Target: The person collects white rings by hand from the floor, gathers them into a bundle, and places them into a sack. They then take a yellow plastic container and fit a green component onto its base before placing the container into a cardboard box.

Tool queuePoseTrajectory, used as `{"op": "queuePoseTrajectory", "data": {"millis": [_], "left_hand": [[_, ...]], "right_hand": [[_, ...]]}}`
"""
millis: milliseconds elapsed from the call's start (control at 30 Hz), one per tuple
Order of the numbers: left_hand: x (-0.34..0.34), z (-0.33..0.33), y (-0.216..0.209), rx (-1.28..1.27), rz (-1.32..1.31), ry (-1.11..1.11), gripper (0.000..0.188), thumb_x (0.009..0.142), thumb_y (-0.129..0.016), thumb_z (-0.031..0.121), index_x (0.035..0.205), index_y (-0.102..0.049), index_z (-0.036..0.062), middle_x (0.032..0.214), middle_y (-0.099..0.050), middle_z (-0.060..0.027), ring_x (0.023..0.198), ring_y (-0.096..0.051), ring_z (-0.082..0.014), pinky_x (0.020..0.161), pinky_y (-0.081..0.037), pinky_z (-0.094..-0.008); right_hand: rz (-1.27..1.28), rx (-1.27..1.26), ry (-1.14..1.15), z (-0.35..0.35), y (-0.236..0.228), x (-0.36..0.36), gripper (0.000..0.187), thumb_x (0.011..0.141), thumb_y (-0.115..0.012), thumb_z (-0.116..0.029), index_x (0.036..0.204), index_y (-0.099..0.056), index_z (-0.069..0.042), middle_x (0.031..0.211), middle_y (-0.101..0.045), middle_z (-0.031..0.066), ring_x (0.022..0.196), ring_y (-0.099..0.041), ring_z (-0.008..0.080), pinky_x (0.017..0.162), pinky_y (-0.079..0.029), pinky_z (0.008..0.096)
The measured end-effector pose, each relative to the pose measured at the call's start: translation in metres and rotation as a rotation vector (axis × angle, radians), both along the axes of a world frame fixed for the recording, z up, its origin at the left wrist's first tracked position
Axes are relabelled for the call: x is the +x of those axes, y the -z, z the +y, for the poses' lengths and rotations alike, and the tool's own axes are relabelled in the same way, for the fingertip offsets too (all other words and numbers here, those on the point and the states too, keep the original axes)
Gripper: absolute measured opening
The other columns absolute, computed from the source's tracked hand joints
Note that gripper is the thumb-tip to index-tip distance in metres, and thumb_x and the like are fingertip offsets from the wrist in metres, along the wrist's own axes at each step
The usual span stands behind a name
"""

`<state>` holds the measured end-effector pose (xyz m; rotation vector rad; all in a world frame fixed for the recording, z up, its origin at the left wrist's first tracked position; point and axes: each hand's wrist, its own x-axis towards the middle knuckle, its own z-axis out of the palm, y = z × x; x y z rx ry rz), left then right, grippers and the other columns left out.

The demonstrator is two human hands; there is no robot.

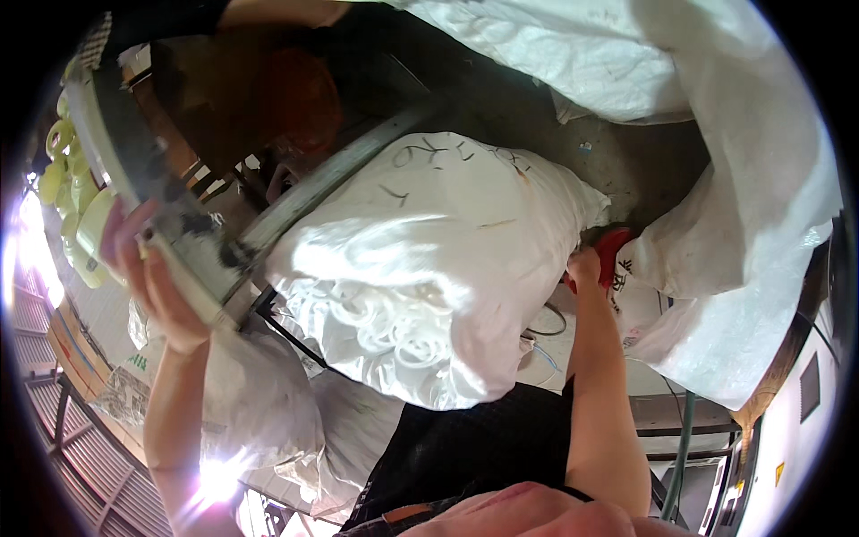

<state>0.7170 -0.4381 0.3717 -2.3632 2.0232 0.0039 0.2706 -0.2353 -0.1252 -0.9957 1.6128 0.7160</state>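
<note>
A large white woven sack (483, 224), with dark marker writing on it, lies before me. White plastic rings (407, 336) crowd its near end, seen at the opening or through the thin material; I cannot tell which. My left hand (161, 282) curls its fingers over the pale edge of a worn grey metal panel (183, 210), left of the sack. My right hand (585, 267) is closed at the sack's right side on a red object (613, 253), whose kind is mostly hidden by the fingers.
A grey metal bar (335, 174) runs behind the sack. Big white sacks (743, 188) stand at the right and far side. Yellowish plastic pieces (79, 192) lie far left. More pale bags (268, 394) sit below my left hand. Another person's arm (277, 12) shows at the top.
</note>
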Motion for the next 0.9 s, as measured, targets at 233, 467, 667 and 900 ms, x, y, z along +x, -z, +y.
{"op": "queuePoseTrajectory", "data": {"millis": [233,467,667,900], "left_hand": [[-0.018,-0.006,-0.009,-0.045,0.026,-0.123,0.034,0.085,-0.053,0.018,0.115,-0.064,0.0047,0.139,-0.042,-0.0199,0.129,-0.035,-0.0361,0.109,-0.024,-0.0452],[-0.013,-0.006,-0.007,-0.161,0.238,-0.198,0.032,0.072,-0.069,0.019,0.102,-0.066,0.0117,0.131,-0.049,-0.015,0.129,-0.038,-0.0377,0.106,-0.027,-0.0544],[-0.008,0.012,-0.02,-0.229,0.294,-0.27,0.03,0.071,-0.069,0.022,0.099,-0.067,0.0126,0.132,-0.049,-0.013,0.129,-0.037,-0.037,0.105,-0.029,-0.0522],[-0.002,0.017,-0.019,-0.388,0.422,-0.247,0.041,0.07,-0.071,0.023,0.108,-0.062,0.0094,0.129,-0.05,-0.0125,0.129,-0.039,-0.0342,0.105,-0.031,-0.0494]], "right_hand": [[-0.401,-0.536,0.344,-0.155,-0.21,0.033,0.017,0.086,-0.063,-0.013,0.096,-0.061,0.0,0.082,-0.068,0.0177,0.078,-0.066,0.033,0.073,-0.052,0.0399],[-0.517,-1.352,0.203,-0.401,-0.429,0.132,0.016,0.087,-0.068,-0.004,0.102,-0.062,-0.002,0.104,-0.068,0.0097,0.08,-0.063,0.0203,0.069,-0.051,0.031],[-0.686,-1.366,0.179,-0.411,-0.505,0.19,0.019,0.079,-0.051,0.005,0.097,-0.057,0.0,0.101,-0.062,0.0113,0.09,-0.059,0.0209,0.083,-0.047,0.0295],[-1.006,-0.558,0.437,-0.235,-0.547,0.27,0.015,0.085,-0.05,-0.001,0.098,-0.058,-0.003,0.084,-0.056,0.0022,0.067,-0.049,0.0073,0.058,-0.04,0.0215]]}}
